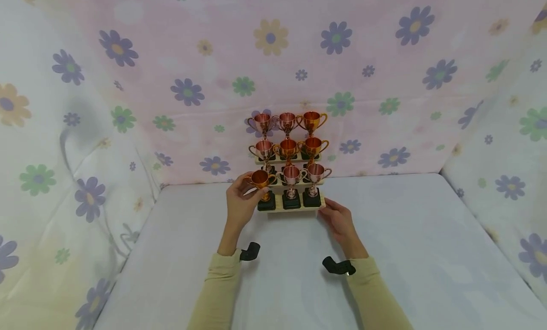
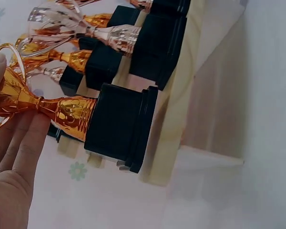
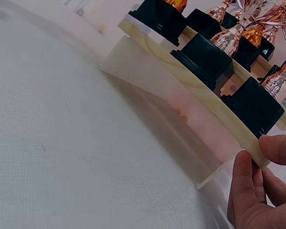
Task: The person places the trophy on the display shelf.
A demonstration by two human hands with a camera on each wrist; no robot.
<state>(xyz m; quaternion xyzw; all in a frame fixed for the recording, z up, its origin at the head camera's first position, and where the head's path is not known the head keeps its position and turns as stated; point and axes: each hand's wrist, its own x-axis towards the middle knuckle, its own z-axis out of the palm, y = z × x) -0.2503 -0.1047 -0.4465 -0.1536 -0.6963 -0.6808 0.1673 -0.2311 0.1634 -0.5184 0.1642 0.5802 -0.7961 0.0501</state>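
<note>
Pale tabletop (image 1: 406,254) — floral cloth (image 1: 363,59) draped behind, both sides.

Trophies (image 1: 291,147) on stand (image 1: 295,207), rear centre.

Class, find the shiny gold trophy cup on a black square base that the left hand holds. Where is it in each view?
Head: gold trophy cup, lowest shelf's left end.
Left wrist: left-centre, lying sideways.
Right wrist: only its black base, top.
Shared landmark: pale wooden shelf.

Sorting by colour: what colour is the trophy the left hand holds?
Shiny orange-gold trophy on a black base; left wrist view.
</note>
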